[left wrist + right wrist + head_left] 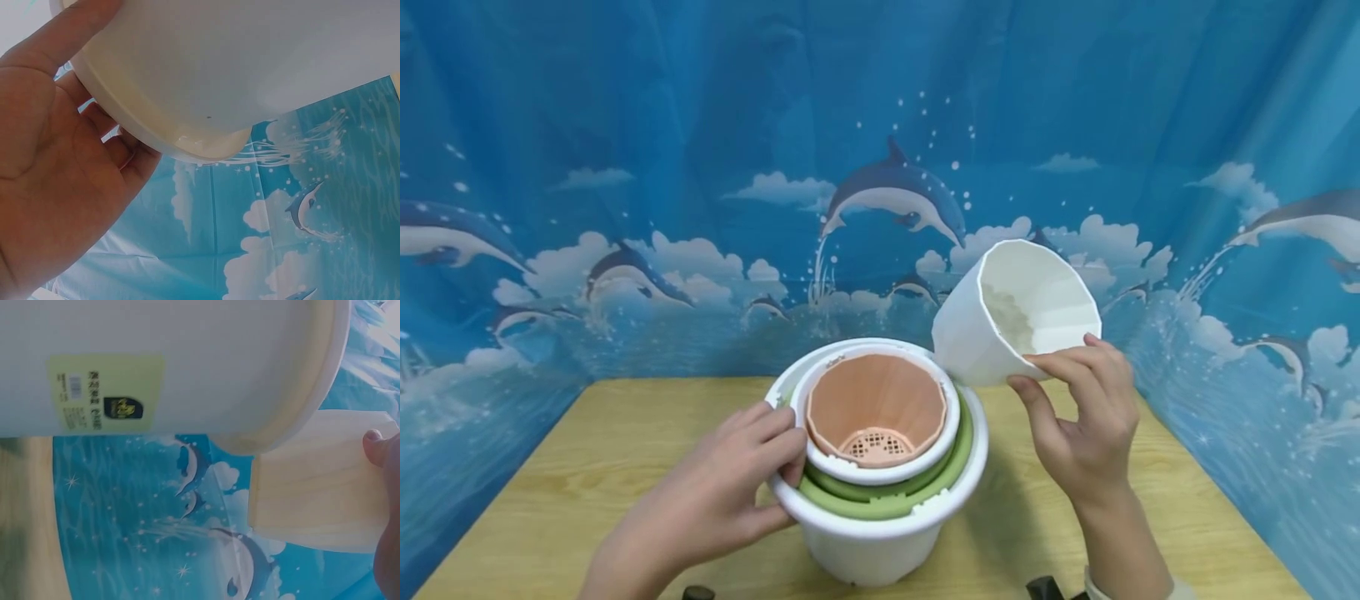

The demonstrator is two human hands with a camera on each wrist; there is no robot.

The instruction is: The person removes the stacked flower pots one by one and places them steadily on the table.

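Observation:
A nest of plastic flower pots stands on the table. Outermost is a large white pot [872,550] [250,56], then a green pot [880,506], a smaller white pot [880,477] and, innermost, an orange-brown pot [880,387] with a perforated bottom. My left hand [722,483] [56,181] grips the large pot's rim on its left side, thumb outside. Up to the right, my right hand [1086,417] pinches the rim of a separate white pot [966,325] [319,481]. That pot is tilted, its mouth toward the upper right, its base beside the nest's rim.
The wooden table [1157,500] extends to both sides of the nest. A blue curtain [700,125] with dolphins hangs behind and at the sides. The large pot bears a pale green label [103,394]. Small dark objects [1045,587] show at the near edge.

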